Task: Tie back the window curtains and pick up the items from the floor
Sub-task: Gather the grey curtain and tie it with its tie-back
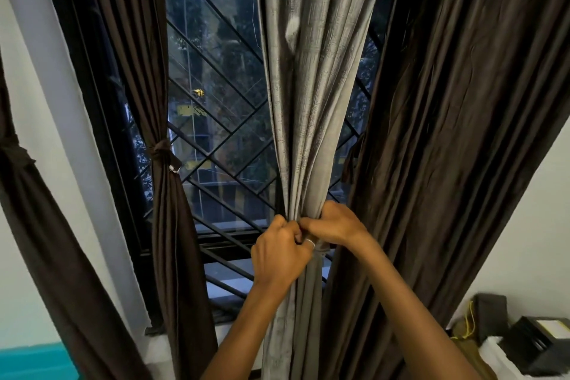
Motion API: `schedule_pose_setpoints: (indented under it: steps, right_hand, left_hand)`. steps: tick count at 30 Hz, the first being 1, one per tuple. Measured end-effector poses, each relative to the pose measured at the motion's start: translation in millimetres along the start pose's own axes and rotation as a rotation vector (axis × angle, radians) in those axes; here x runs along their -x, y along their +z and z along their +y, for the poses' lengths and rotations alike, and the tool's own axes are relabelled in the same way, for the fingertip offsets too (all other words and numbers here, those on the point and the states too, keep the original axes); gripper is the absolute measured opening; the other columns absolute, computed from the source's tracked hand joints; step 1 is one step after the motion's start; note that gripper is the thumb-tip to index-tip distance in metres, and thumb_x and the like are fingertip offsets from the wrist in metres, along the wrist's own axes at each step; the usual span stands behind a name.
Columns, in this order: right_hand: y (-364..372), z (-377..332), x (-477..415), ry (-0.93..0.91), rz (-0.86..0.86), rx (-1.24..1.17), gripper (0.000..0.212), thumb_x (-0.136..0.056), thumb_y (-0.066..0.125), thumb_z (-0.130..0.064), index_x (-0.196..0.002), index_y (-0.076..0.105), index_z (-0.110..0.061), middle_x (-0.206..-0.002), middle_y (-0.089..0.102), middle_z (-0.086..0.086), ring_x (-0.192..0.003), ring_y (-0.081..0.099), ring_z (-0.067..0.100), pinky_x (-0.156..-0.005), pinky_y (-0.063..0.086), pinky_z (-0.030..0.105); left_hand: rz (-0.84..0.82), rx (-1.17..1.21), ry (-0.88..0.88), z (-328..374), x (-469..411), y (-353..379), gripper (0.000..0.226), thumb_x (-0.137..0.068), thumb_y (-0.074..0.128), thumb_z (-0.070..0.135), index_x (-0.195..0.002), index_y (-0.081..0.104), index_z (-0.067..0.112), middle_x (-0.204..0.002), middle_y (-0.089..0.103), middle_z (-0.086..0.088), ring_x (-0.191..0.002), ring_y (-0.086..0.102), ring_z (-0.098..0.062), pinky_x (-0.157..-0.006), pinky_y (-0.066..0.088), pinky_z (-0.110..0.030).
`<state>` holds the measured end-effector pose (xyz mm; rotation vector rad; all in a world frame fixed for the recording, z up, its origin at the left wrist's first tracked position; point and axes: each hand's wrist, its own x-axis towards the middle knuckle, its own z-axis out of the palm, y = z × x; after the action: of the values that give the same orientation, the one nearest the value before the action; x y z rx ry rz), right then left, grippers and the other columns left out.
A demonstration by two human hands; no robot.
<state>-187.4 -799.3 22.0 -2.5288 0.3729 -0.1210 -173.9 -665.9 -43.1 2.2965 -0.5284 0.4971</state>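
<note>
grey curtain [308,86]: it hangs in the middle of the window, between the brown ones. It is silvery grey with long folds. It is wide at the top and squeezed into a thin bunch low down, where the hands are.
left hand [279,251]: its fingers are curled tight and pinch the grey curtain on the left side of the bunch.
right hand [334,225]: its fingers curl over the bunch from the right side and grip it. The two hands touch.
grey band [321,251]: a bit of grey strip shows round the bunch just under the right hand. Most of it is hidden.
ring [310,244]: a silver ring sits on a finger where the hands meet. I cannot tell which hand it is on.
left brown curtain [160,71]: it is tied with a knot [162,149] of the same dark cloth.
far-left curtain [30,210]: it is brown and tied too, and the picture's edge cuts it off.
right brown curtain [462,133]: it hangs loose, right up against the grey curtain.
window bars [216,139]: black slanted bars, with dark outside.
hard to see: the fingertips are lost in the folds. The bottoms of the curtains are cut off. The dark boxes [536,345] in the bottom right corner are too dim to name.
</note>
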Motion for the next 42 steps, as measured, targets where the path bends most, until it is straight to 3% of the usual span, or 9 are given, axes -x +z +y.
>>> schedule_pose_setpoints:
  steps: [4,9,15,21,26,29,33,38,42]
  right_hand:
    - [-6,4,-6,-0.062,-0.113,-0.064,0.024,-0.078,0.068,-0.039,-0.087,0.073,-0.017,-0.082,0.074,0.002,-0.08,0.069,0.016,-0.072,0.058,0.036]
    - [-16,11,-4,-0.034,-0.199,-0.242,0.017,-0.091,0.067,-0.025,-0.089,0.068,-0.008,-0.081,0.064,0.005,-0.072,0.059,0.009,-0.064,0.049,0.023]
    - [-16,22,-4,0.026,-0.1,-0.464,0.02,-0.098,0.057,-0.012,-0.104,0.076,-0.009,-0.066,0.06,-0.004,-0.061,0.052,0.006,-0.054,0.042,0.017]
    - [-1,22,4,0.147,-0.027,-0.888,0.016,-0.096,0.057,-0.002,-0.101,0.072,-0.005,-0.077,0.065,0.008,-0.053,0.052,0.006,-0.048,0.041,0.017]
    - [15,17,14,0.129,-0.017,-1.198,0.022,-0.095,0.054,0.005,-0.107,0.071,0.001,-0.088,0.073,0.017,-0.057,0.062,0.007,-0.045,0.042,0.015]
    - [24,15,20,0.072,-0.004,-1.185,0.024,-0.094,0.057,-0.001,-0.111,0.073,-0.007,-0.101,0.077,0.015,-0.076,0.071,0.012,-0.06,0.047,0.02]
    - [36,14,26,0.008,0.029,-1.153,0.028,-0.096,0.056,-0.005,-0.12,0.07,-0.013,-0.106,0.078,0.007,-0.097,0.074,0.016,-0.077,0.052,0.023]
    - [50,12,28,-0.096,0.094,-0.974,0.045,-0.097,0.052,0.006,-0.134,0.058,-0.019,-0.116,0.074,0.003,-0.103,0.072,0.01,-0.086,0.058,0.025]
    - [58,11,32,-0.206,0.121,-0.704,0.054,-0.092,0.061,0.0,-0.137,0.056,-0.031,-0.118,0.071,-0.013,-0.102,0.066,-0.007,-0.09,0.055,0.02]
  left_hand:
    - [-0.002,-0.018,-0.021,0,-5,1,0.023,-0.083,0.063,0.039,-0.069,0.049,0.028,-0.086,0.049,0.006,-0.069,0.058,-0.021,-0.054,0.044,-0.03]
    - [-0.004,0.036,-0.04,-8,-11,2,0.023,-0.089,0.061,0.042,-0.078,0.065,0.023,-0.089,0.052,0.008,-0.071,0.059,-0.018,-0.056,0.042,-0.029]
    - [0.034,0.043,-0.079,-10,-20,6,0.048,-0.092,0.059,0.052,-0.059,0.052,0.018,-0.073,0.049,0.006,-0.06,0.052,-0.014,-0.05,0.038,-0.028]
    - [-0.026,0.188,-0.086,-7,-28,4,0.05,-0.092,0.065,0.033,-0.051,0.05,0.009,-0.054,0.048,-0.001,-0.048,0.045,-0.011,-0.043,0.029,-0.015]
    - [-0.229,0.357,-0.159,-23,-39,7,0.018,-0.087,0.06,0.006,-0.073,0.068,0.0,-0.074,0.059,-0.011,-0.064,0.053,-0.014,-0.059,0.038,-0.026]
    - [-0.303,0.568,-0.278,-25,-38,6,0.022,-0.093,0.055,0.01,-0.086,0.076,0.011,-0.09,0.069,-0.009,-0.083,0.065,-0.026,-0.07,0.047,-0.028]
    - [-0.329,1.017,-0.497,-26,-35,0,0.042,-0.102,0.04,0.03,-0.087,0.075,0.011,-0.087,0.075,-0.008,-0.094,0.065,-0.031,-0.089,0.051,-0.042]
    - [-0.464,0.842,-0.431,-28,-40,-6,0.08,-0.073,0.038,0.092,-0.092,0.081,0.027,-0.094,0.078,0.002,-0.096,0.072,-0.016,-0.09,0.055,-0.036]
    - [-0.428,0.605,-0.229,-26,-39,-8,0.058,-0.091,0.05,0.068,-0.083,0.077,0.018,-0.079,0.076,0.0,-0.08,0.072,-0.012,-0.082,0.059,-0.043]
